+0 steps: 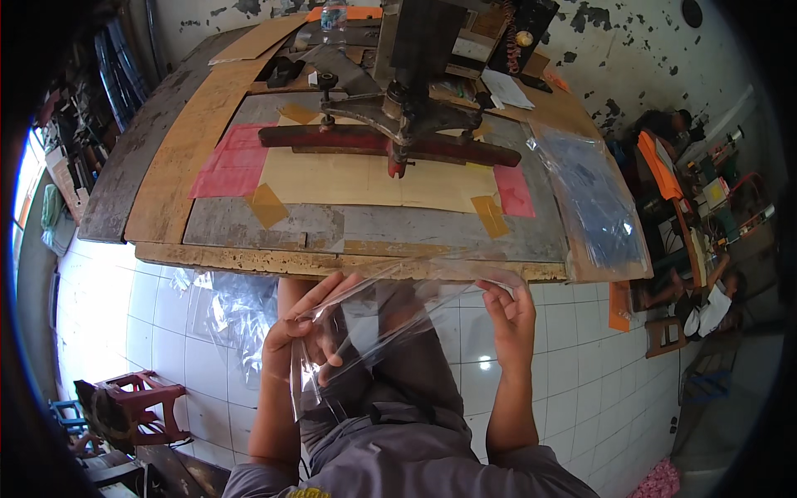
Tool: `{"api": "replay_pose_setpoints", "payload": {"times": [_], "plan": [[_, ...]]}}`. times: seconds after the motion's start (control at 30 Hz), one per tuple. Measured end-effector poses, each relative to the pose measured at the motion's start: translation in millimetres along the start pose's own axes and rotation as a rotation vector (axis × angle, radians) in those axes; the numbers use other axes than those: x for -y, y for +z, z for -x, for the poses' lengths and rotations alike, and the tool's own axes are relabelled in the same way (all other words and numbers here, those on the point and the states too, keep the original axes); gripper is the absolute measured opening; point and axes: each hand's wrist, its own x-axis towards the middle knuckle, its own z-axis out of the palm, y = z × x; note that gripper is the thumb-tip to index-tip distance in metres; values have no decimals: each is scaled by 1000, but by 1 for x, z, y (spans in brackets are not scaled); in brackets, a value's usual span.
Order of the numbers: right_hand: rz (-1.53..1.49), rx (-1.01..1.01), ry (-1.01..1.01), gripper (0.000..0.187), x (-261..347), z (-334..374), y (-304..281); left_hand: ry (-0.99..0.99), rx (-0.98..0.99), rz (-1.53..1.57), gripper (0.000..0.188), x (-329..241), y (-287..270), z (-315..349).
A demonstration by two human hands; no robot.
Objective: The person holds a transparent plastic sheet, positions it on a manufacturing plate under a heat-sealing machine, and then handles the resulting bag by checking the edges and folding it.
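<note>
A clear plastic sheet [374, 309] stretches between my two hands in front of the worktable's near edge, above my lap. At its left end my left hand [286, 336] grips it, with some fingers seen through the film. The upper right end is pinched by the thumb and fingers of my right hand [513, 324]. Beyond the sheet, a press with a red crossbar [349, 141] stands over a cream board [332, 183]. Pink sheets [228, 162] and brown tape pieces [267, 206] lie at the board's edges.
Clear plastic sheets [589, 187] lie on the table's right side. Crumpled plastic [241, 324] is on the tiled floor at left, near a red stool [145, 402]. A bottle [334, 21] stands at the back. Another person [714, 303] is at far right beside machinery.
</note>
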Motion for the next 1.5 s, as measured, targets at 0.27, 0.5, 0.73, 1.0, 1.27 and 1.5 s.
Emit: {"api": "replay_pose_setpoints", "payload": {"times": [0.27, 0.5, 0.73, 1.0, 1.27, 1.5], "plan": [[-123, -10, -20, 44, 5, 4, 0, 81, -72, -212, 88, -3, 1, 4], [15, -39, 11, 26, 43, 9, -28, 130, -119, -897, 80, -31, 7, 15], [78, 111, 269, 55, 80, 13, -51, -96, -101, -1223, 78, -47, 62, 11], [317, 42, 227, 66, 77, 32, -62, -234, 14, -1351, 62, -53, 65, -1], [789, 374, -608, 66, 51, 42, 5, -135, 173, -1505, 51, -25, 43, -17], [828, 478, -892, 47, -4, 41, 15, -236, -152, -1301, 48, -18, 53, -13]]}}
